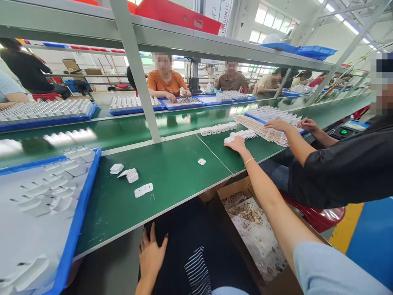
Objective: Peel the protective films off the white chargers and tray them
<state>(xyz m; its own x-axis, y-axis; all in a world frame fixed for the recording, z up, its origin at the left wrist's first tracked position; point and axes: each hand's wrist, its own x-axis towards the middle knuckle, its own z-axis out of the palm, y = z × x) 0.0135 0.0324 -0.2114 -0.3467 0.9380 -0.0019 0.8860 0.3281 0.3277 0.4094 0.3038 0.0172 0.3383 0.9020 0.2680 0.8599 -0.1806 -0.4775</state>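
My right hand [236, 144] stretches far across the green bench, its fingers closed around the near end of a row of white plastic pieces [247, 134]. Behind it stands another row of white square-faced pieces [218, 129] with thin prongs on top. My left hand [152, 250] hangs below the bench edge over my dark-clad lap, fingers spread and holding nothing. Flat white square plates lie on the bench: a small stack [116, 168], a leaning group [131, 175], a pair with slots [143, 190] and a single plate [201, 162].
A blue-rimmed tray [80, 217] of white pronged parts is at left. A co-worker in black [334, 164] handles parts at right beside a patterned sheet [260, 129]. A cardboard box [254, 229] of scraps stands under the edge. A shelf post [135, 69] rises ahead.
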